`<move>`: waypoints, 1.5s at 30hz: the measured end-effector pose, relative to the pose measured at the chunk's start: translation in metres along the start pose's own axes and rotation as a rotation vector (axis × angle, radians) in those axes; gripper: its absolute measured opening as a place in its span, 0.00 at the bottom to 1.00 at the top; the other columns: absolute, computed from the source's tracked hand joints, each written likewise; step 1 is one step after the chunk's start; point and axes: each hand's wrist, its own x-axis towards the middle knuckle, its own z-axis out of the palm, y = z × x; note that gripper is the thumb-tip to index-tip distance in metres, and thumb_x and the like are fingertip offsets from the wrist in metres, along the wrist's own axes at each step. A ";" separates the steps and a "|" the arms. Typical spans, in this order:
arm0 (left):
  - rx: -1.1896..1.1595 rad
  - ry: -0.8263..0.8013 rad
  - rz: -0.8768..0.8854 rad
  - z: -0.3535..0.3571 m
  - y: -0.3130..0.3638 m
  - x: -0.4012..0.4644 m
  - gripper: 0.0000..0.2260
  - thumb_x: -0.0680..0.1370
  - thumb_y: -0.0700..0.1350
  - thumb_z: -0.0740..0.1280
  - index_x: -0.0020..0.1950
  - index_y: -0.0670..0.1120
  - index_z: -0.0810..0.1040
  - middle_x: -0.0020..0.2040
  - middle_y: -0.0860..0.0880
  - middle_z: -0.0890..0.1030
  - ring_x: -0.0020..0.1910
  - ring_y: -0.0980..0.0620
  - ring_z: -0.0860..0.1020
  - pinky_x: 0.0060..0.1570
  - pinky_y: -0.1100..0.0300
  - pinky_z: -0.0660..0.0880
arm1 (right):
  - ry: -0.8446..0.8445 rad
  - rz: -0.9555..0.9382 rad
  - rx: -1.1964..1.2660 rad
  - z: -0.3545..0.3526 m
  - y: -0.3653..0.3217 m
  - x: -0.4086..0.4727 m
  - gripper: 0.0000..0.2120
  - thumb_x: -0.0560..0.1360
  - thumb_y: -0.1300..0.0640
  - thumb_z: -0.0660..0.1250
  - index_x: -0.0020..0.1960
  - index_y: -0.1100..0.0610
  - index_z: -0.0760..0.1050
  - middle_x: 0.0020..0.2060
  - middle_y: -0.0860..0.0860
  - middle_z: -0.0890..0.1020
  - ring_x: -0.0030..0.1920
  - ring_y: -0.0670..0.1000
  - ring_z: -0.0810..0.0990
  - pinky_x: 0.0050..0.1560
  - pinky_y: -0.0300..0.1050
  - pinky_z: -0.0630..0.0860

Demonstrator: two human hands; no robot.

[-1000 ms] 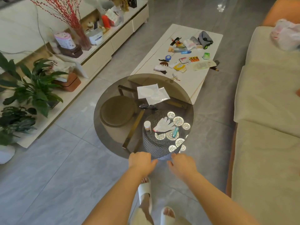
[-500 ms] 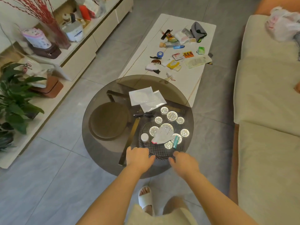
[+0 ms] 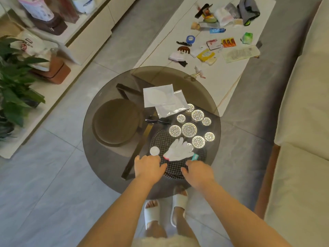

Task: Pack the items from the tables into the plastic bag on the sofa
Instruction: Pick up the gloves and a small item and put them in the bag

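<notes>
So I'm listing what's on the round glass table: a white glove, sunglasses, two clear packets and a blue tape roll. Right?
Not quite. The blue tape roll lies on the white table, not the glass table. The head view shows the glove, sunglasses and packets on the glass one.

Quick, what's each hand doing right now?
Left hand: open, empty, reaching over the glass table.
Right hand: open, empty, near the white glove.

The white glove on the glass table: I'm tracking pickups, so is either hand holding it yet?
No: the white glove lies flat, beyond both hands' fingertips.
</notes>
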 end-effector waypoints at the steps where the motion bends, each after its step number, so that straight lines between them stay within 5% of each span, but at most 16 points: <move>1: -0.007 0.008 -0.006 0.003 0.002 0.007 0.17 0.78 0.60 0.58 0.54 0.51 0.79 0.51 0.50 0.83 0.54 0.48 0.79 0.67 0.46 0.64 | -0.018 -0.003 -0.004 0.004 0.004 0.008 0.18 0.79 0.45 0.54 0.58 0.56 0.73 0.54 0.53 0.81 0.55 0.56 0.79 0.54 0.51 0.76; 7: -0.030 0.083 -0.027 0.021 0.006 0.047 0.18 0.77 0.58 0.61 0.63 0.51 0.75 0.59 0.49 0.78 0.58 0.48 0.75 0.57 0.53 0.73 | -0.106 0.030 0.018 0.037 0.029 0.050 0.19 0.80 0.47 0.56 0.67 0.54 0.67 0.62 0.53 0.74 0.61 0.54 0.76 0.58 0.50 0.77; 12: -0.074 0.031 -0.062 0.042 0.001 0.082 0.24 0.79 0.55 0.62 0.72 0.50 0.64 0.74 0.47 0.62 0.73 0.46 0.60 0.66 0.51 0.68 | -0.183 0.140 0.094 0.065 0.041 0.078 0.25 0.80 0.48 0.56 0.74 0.53 0.57 0.70 0.54 0.65 0.65 0.55 0.72 0.61 0.49 0.74; 16: -0.039 0.019 -0.086 0.059 -0.004 0.112 0.27 0.79 0.53 0.64 0.75 0.51 0.58 0.77 0.46 0.54 0.76 0.44 0.54 0.68 0.51 0.67 | -0.154 0.245 0.128 0.087 0.047 0.106 0.26 0.80 0.48 0.57 0.75 0.52 0.55 0.69 0.55 0.66 0.65 0.56 0.71 0.60 0.50 0.75; 25: -0.084 -0.070 -0.092 0.098 -0.018 0.147 0.28 0.78 0.49 0.65 0.75 0.50 0.57 0.76 0.46 0.55 0.72 0.44 0.61 0.58 0.49 0.74 | -0.080 0.402 0.156 0.129 0.038 0.146 0.21 0.78 0.52 0.61 0.69 0.53 0.59 0.61 0.56 0.65 0.54 0.57 0.76 0.43 0.48 0.74; 30: -0.116 -0.109 -0.100 0.120 -0.025 0.151 0.29 0.80 0.45 0.63 0.76 0.52 0.51 0.75 0.46 0.57 0.63 0.43 0.73 0.51 0.52 0.75 | 0.031 0.426 0.219 0.147 0.034 0.149 0.18 0.78 0.57 0.63 0.65 0.54 0.63 0.67 0.59 0.60 0.54 0.58 0.75 0.44 0.50 0.77; 35: -0.067 -0.071 -0.101 0.124 -0.016 0.153 0.23 0.79 0.43 0.63 0.71 0.48 0.56 0.64 0.43 0.64 0.50 0.45 0.78 0.45 0.55 0.76 | 0.056 0.435 0.271 0.145 0.035 0.157 0.19 0.75 0.63 0.64 0.64 0.57 0.64 0.67 0.59 0.61 0.56 0.59 0.72 0.45 0.49 0.76; 39: -0.080 -0.123 -0.092 0.115 -0.014 0.155 0.22 0.78 0.37 0.62 0.69 0.48 0.60 0.64 0.43 0.64 0.51 0.44 0.78 0.45 0.55 0.75 | 0.059 0.476 0.246 0.133 0.037 0.156 0.31 0.76 0.55 0.64 0.74 0.57 0.54 0.63 0.59 0.69 0.61 0.59 0.72 0.58 0.52 0.75; 45: -0.066 -0.176 -0.067 0.105 -0.018 0.155 0.18 0.80 0.43 0.62 0.68 0.51 0.63 0.66 0.45 0.68 0.57 0.44 0.77 0.49 0.53 0.75 | 0.070 0.259 0.221 0.114 0.024 0.152 0.22 0.80 0.57 0.56 0.73 0.55 0.57 0.61 0.54 0.71 0.60 0.55 0.73 0.53 0.47 0.76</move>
